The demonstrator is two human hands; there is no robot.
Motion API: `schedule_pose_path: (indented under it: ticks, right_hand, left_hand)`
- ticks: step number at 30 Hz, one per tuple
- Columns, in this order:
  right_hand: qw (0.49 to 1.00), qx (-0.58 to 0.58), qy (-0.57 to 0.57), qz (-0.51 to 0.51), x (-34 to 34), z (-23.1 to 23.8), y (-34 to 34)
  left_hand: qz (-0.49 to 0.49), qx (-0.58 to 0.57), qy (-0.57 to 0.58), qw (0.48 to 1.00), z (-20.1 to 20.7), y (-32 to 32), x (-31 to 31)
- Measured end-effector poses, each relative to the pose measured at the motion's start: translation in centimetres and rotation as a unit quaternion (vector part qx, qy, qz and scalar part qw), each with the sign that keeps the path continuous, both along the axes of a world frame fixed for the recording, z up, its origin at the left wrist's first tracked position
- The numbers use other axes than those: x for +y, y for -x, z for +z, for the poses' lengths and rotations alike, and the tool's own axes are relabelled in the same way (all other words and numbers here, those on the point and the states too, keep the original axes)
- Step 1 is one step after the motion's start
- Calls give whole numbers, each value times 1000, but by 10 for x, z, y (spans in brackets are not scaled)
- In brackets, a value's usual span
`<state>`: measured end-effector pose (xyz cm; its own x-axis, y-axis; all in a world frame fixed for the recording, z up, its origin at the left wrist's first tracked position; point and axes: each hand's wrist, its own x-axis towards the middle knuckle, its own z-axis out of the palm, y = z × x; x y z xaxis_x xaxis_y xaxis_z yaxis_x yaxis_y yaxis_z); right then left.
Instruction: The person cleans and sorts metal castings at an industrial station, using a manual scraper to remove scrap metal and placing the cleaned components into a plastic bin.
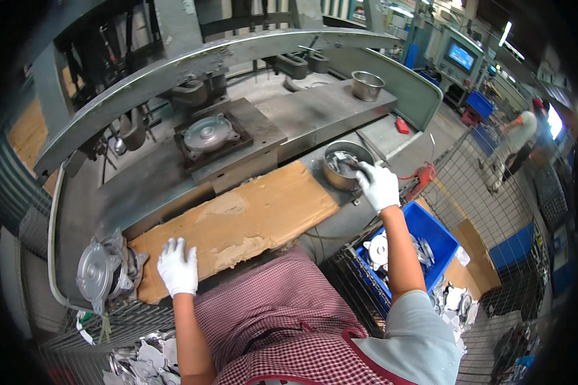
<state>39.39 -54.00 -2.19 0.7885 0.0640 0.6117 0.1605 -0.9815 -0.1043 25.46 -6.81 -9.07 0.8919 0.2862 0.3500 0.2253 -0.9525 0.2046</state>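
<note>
My left hand (pixel 178 266), in a white glove, rests open on the near left part of a worn cardboard sheet (pixel 270 208). To its left, several round grey metal castings (pixel 96 269) with lugs stand together at the sheet's end. My right hand (pixel 379 186), also gloved, is at the right rim of a steel bowl (pixel 340 179) with grey pieces inside. Its fingers are bent together; what they hold, if anything, is hidden. Behind the cardboard, one round metal casting (pixel 209 133) sits on a dark square die block (pixel 250 131) of the press.
A second steel bowl (pixel 367 86) stands on the press bed, near a small red object (pixel 402 125). Right of me are a blue bin (pixel 440 247) of metal parts and a wire mesh cage (pixel 494 212). More castings (pixel 148 359) lie below left. A person (pixel 520 135) stands far right.
</note>
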Motion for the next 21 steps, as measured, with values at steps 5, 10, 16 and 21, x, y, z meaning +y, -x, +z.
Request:
schedule_pose_path:
  ticks: [5, 10, 16, 21]
  right_hand:
    - [994, 11, 5, -106, -28, -9, 7]
    - [988, 4, -69, -136, -53, -27, -7]
    - [975, -83, -156, -132, -54, -39, -13]
    - [974, -95, -150, -140, -52, -37, -11]
  left_hand:
    - [1, -5, 6, 1000, -9, 2, 5]
    - [-43, -31, -17, 998, -11, -3, 10]
    - [-53, -48, 13, 997, -5, -6, 13]
    - [28, -184, 3, 982, -6, -7, 1]
